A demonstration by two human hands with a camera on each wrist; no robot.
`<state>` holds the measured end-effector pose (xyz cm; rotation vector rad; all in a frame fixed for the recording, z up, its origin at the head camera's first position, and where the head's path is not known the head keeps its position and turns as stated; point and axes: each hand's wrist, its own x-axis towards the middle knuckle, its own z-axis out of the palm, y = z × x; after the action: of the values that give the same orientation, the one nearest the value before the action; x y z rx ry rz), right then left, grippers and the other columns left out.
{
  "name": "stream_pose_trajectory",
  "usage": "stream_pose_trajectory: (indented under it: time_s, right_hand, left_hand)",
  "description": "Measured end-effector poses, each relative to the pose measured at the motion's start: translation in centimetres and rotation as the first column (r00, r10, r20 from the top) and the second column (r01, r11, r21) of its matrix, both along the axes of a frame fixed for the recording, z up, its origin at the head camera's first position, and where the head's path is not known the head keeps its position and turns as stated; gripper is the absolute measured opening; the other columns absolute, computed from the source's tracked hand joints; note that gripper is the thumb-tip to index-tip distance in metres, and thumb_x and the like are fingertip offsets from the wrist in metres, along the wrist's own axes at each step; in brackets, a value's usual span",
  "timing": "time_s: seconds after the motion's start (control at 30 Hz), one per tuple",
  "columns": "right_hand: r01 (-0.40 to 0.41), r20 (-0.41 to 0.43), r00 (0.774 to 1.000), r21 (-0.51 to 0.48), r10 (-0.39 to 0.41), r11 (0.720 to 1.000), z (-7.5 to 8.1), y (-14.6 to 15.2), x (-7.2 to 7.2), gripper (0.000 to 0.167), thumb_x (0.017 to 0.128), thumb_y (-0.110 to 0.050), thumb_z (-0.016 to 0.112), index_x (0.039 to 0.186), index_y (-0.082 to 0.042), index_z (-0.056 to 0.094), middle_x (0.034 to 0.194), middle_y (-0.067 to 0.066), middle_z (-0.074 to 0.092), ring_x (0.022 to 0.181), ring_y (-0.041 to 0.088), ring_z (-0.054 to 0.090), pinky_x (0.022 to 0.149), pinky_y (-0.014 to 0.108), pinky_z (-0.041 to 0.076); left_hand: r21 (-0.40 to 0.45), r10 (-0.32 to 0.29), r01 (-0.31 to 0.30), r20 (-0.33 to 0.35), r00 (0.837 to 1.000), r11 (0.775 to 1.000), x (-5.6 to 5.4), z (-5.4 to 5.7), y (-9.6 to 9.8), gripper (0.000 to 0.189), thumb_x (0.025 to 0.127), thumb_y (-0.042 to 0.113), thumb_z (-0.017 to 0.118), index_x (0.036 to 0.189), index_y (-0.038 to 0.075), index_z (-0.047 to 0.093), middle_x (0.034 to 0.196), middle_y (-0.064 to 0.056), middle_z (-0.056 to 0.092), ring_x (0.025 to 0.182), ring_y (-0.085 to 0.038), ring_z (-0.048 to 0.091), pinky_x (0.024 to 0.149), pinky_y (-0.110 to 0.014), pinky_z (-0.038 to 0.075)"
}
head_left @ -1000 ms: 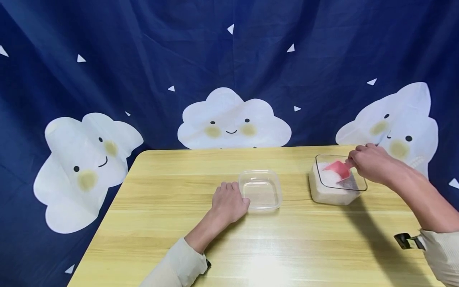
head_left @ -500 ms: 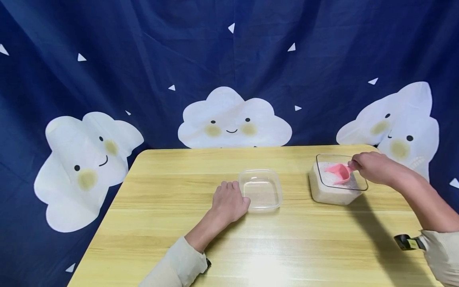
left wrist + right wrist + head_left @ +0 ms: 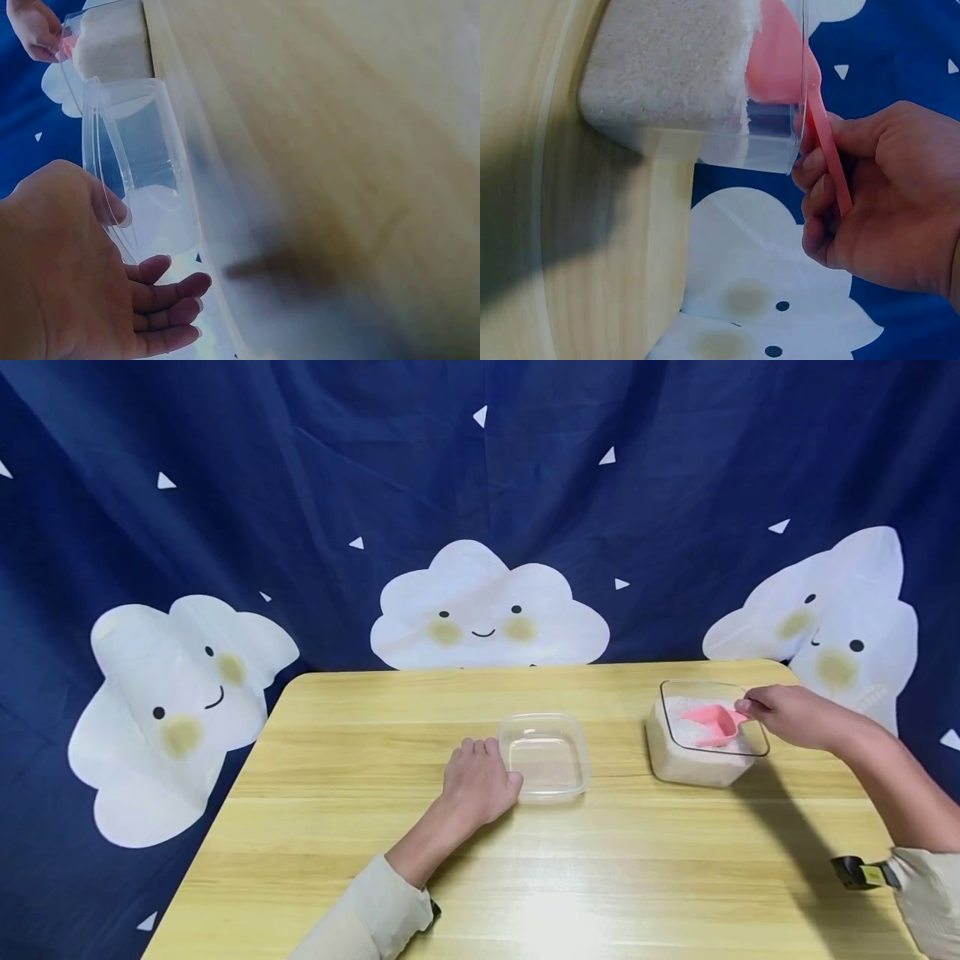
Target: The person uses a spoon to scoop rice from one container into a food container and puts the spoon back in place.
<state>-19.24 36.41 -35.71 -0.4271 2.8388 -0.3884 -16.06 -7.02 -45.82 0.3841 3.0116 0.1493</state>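
At the table's right, my right hand (image 3: 787, 714) grips the handle of a pink scoop (image 3: 716, 723). The scoop's bowl rests down in white, rice-like grains (image 3: 667, 60) inside a clear square bin (image 3: 693, 768). Seen from the right wrist, thumb and curled fingers wrap the handle (image 3: 829, 157) just outside the bin's rim. My left hand (image 3: 480, 781) holds the near left corner of a clear plastic container (image 3: 551, 793), thumb at its rim and fingers loosely curled along its left wall. Nothing shows inside this container.
Both containers stand on a light wooden table (image 3: 360, 827), with a gap between them. Behind its far edge hangs a dark blue curtain (image 3: 420, 460) with cloud faces. A black wrist-worn device (image 3: 851, 872) sits at the right sleeve.
The right hand has moved slightly right and lower, and the scoop has levelled out, its bowl now sitting flatter on the grains. The left hand and its container stay put.
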Motion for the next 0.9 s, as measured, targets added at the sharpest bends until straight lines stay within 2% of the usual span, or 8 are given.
stream_pose_trajectory:
  time_s: [0.23,0.43,0.6,0.73,0.9]
  right_hand:
    - [0.024,-0.008,1.000,-0.051,-0.025,0.998,-0.2,0.7,0.3,0.031,0.110,-0.014,0.043,0.100,0.003,0.066,0.091,0.007,0.065,0.087,0.023,0.058,0.074,0.034,0.047]
    - [0.059,0.032,0.998,-0.094,-0.056,0.994,-0.6,1.5,0.5,0.035,0.112,-0.017,0.039,0.106,0.005,0.065,0.094,0.009,0.064,0.090,0.021,0.056,0.074,0.031,0.046]
    - [0.069,0.025,0.997,-0.149,-0.067,0.986,-1.0,2.1,0.5,0.035,0.112,-0.016,0.039,0.108,0.004,0.067,0.099,0.009,0.066,0.088,0.007,0.054,0.074,0.026,0.046]
    - [0.072,0.006,0.997,-0.192,-0.072,0.979,-1.4,2.4,0.6,0.032,0.111,-0.012,0.039,0.106,0.003,0.068,0.096,0.005,0.064,0.084,-0.004,0.048,0.074,0.021,0.042]
    - [0.068,-0.026,0.997,-0.227,-0.075,0.972,-1.9,2.7,0.7,0.031,0.110,-0.009,0.041,0.105,0.002,0.069,0.095,0.003,0.064,0.084,-0.007,0.048,0.073,0.016,0.040]
  left_hand:
    - [0.004,0.002,-0.002,-0.006,1.000,1.000,0.0,0.0,0.0,0.040,0.089,0.035,0.040,0.105,0.001,0.053,0.089,-0.009,0.054,0.084,-0.025,0.043,0.077,-0.034,0.039]
    - [-0.001,-0.001,0.001,-0.015,1.000,1.000,0.0,0.0,0.0,0.039,0.089,0.035,0.040,0.103,0.002,0.053,0.088,-0.009,0.054,0.083,-0.025,0.043,0.077,-0.033,0.039]
    - [-0.001,-0.001,0.001,-0.021,1.000,1.000,0.0,0.1,0.0,0.039,0.090,0.035,0.040,0.102,0.002,0.053,0.089,-0.009,0.055,0.083,-0.025,0.044,0.077,-0.033,0.039]
    - [0.004,-0.004,0.004,-0.019,1.000,1.000,0.0,0.1,0.0,0.038,0.090,0.035,0.040,0.102,0.002,0.053,0.089,-0.009,0.054,0.083,-0.025,0.043,0.077,-0.033,0.039]
    - [0.003,-0.006,0.006,-0.020,1.000,1.000,0.1,0.0,0.0,0.036,0.089,0.035,0.040,0.100,0.003,0.052,0.087,-0.009,0.053,0.083,-0.025,0.043,0.076,-0.032,0.038]
